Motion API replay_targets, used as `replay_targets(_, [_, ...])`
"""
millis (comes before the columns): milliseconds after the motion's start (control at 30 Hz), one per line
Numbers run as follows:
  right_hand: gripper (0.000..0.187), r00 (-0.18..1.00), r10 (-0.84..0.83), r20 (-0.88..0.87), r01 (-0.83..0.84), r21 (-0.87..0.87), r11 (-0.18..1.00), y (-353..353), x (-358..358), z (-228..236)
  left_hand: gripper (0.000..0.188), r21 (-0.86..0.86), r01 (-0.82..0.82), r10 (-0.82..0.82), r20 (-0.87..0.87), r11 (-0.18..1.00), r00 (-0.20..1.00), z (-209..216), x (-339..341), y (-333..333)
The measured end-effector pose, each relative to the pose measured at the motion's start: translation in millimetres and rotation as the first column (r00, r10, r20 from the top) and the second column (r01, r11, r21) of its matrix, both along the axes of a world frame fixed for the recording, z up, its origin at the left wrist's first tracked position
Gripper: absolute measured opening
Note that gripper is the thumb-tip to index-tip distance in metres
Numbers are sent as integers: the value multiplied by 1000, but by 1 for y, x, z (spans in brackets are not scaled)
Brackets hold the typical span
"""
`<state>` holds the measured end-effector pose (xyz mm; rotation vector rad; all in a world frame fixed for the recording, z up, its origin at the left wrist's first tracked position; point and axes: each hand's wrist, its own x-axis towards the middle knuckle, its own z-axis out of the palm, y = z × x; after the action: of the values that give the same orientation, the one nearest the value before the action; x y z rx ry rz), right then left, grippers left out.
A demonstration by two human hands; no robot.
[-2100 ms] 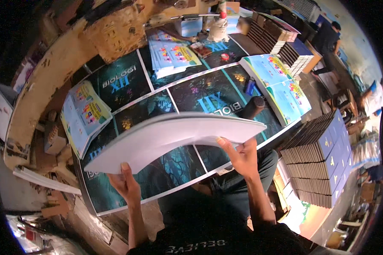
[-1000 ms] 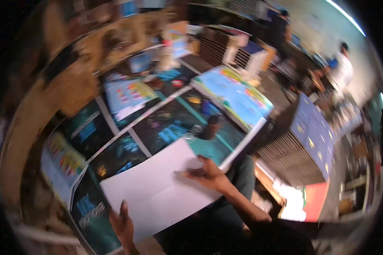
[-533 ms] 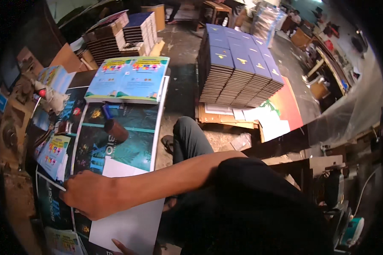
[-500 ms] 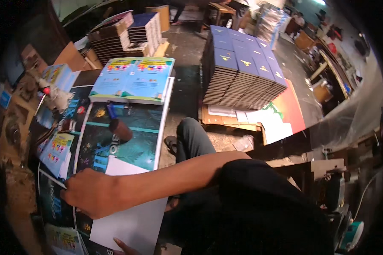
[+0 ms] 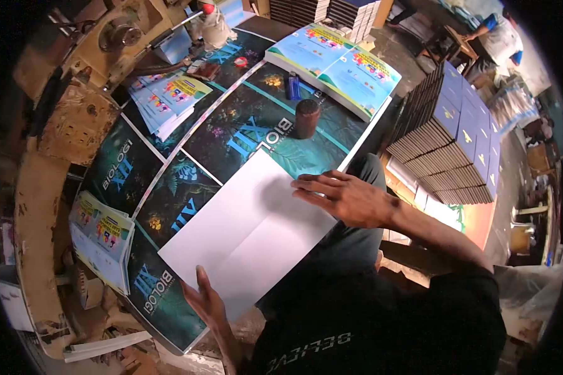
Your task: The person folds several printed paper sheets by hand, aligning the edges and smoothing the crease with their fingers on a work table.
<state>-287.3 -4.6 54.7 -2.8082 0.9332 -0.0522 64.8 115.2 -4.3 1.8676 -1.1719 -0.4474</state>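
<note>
A white folded sheet [image 5: 238, 237] with a crease across it lies over the dark printed cover sheets [image 5: 187, 140]. Over its right edge, my right hand [image 5: 356, 199] lays its stretched fingers on the paper, palm down. At the near left edge is my left hand [image 5: 209, 306], its thumb raised onto the sheet and its fingers apart along the edge. Their undersides are hidden. Beyond the sheet stand a brown cylindrical block [image 5: 307, 119] and a blue lighter [image 5: 294, 86].
Light-blue booklets [image 5: 334, 59] are stacked at the table's far end. Loose printed leaflets [image 5: 169, 100] and another leaflet pile [image 5: 103, 240] lie on the left, beside a worn machine [image 5: 50, 187]. Blue-covered books [image 5: 453, 134] rise in a tall stack at right. Another person [image 5: 500, 40] is in the background.
The view has swung left. My right hand has drawn back from the far left side onto the sheet's right edge. More of my left hand shows at the sheet's near edge.
</note>
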Motion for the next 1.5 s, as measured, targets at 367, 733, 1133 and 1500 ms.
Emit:
replay_targets(367, [74,989,139,56,-145,117,982,-6,-18,-39,53,255,-74,86,-37,964,996,24,-8,-5])
replay_targets(733, [55,981,168,100,-156,-117,981,-12,-11,-57,95,377,497,-616,346,782,707,43,22,48])
replay_targets(1133, [64,958,249,144,-256,28,966,-30,-16,-54,94,354,474,-585,359,806,727,27,29,53])
replay_targets(1500, [96,965,263,-1,-260,138,956,-23,-18,-42,87,312,507,-595,418,803,686,21,31,50])
